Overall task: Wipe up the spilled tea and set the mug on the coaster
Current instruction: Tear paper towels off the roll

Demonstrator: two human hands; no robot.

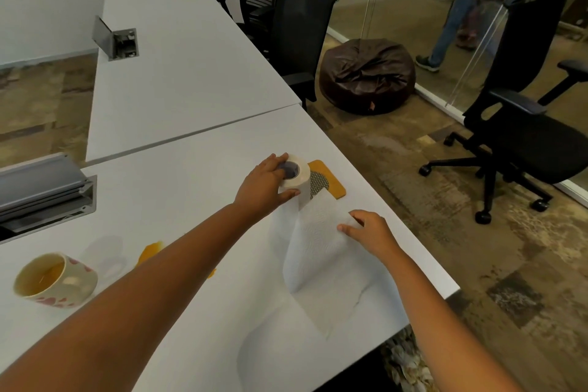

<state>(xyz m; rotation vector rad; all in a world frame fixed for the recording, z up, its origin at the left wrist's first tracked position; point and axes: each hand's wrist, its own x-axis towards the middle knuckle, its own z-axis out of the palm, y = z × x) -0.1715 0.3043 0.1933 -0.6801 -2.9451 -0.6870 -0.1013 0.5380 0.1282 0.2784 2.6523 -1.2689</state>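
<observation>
The white table [197, 175] carries everything; its smooth top will let liquid spread and paper slide. On it, toward the right edge, a long sheet of paper towel [318, 251] trails from the roll [297, 181], which stands upright just beside the orange coaster [331, 183] and partly hides it. The sheet is light, soft and tears easily, so it probably wants a firm hold on the roll and a pull close to a perforation. The left hand [267, 186] grips the roll from above, fingers curled over its top and thumb against its side. The right hand [370, 231] pinches the near edge of the sheet.

At the left, the mug [55, 280] lies tipped on its side with some tea inside. It looks ceramic: rigid, breakable and perhaps wet, best taken round the body, since no handle shows. The spilled tea [149, 251] pools beside it, partly behind the left forearm, well apart from the coaster.
</observation>
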